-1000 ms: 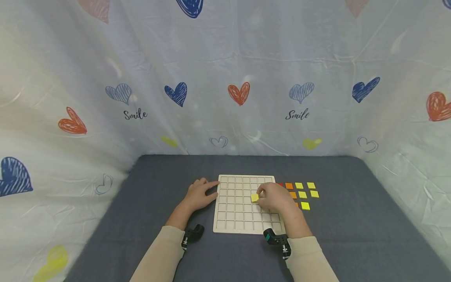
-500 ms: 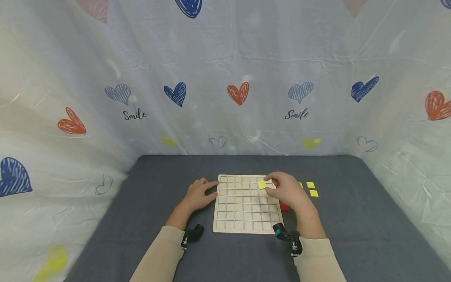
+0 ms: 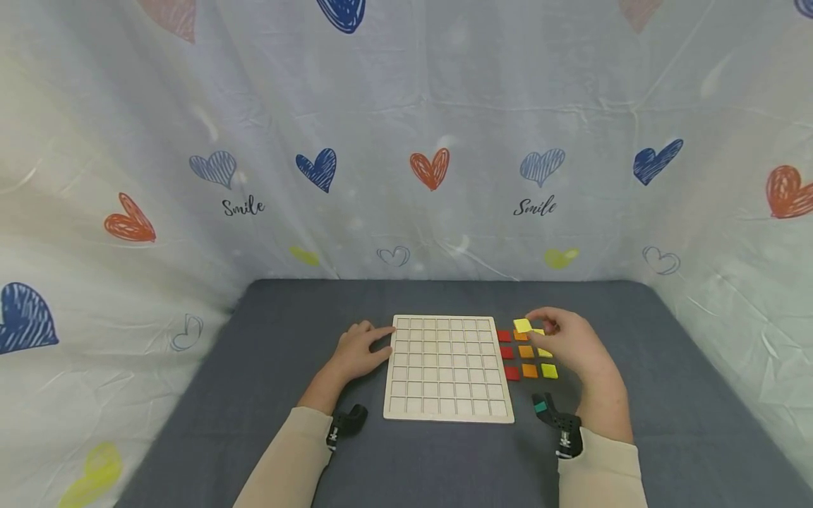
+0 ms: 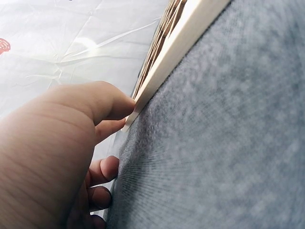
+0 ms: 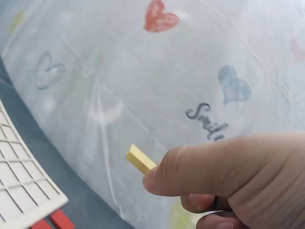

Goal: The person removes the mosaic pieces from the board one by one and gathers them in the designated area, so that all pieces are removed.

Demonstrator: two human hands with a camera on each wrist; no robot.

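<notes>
My right hand (image 3: 571,342) pinches a small square yellow tile (image 3: 522,325) between thumb and finger, held up over the back of the loose tiles to the right of the board. In the right wrist view, the tile (image 5: 139,160) shows edge-on, sticking out past the thumb tip. A pale wooden board (image 3: 444,367) with a grid of square cells lies flat on the table. Thumb and forefinger of my left hand (image 3: 357,353) touch its left edge with the fingers extended. The left wrist view shows the left thumb against the board's side (image 4: 157,76).
Just right of the board lie columns of square tiles: red tiles (image 3: 506,353), orange tiles (image 3: 526,351) and yellow tiles (image 3: 549,371). My right hand partly covers the yellow ones. A dark grey cloth (image 3: 305,317) covers the table, and a heart-printed curtain (image 3: 381,106) hangs behind it.
My right hand has carried the yellow tile from above the board rightward to above the loose tiles, uncovering the board's right side. The left hand has stayed put.
</notes>
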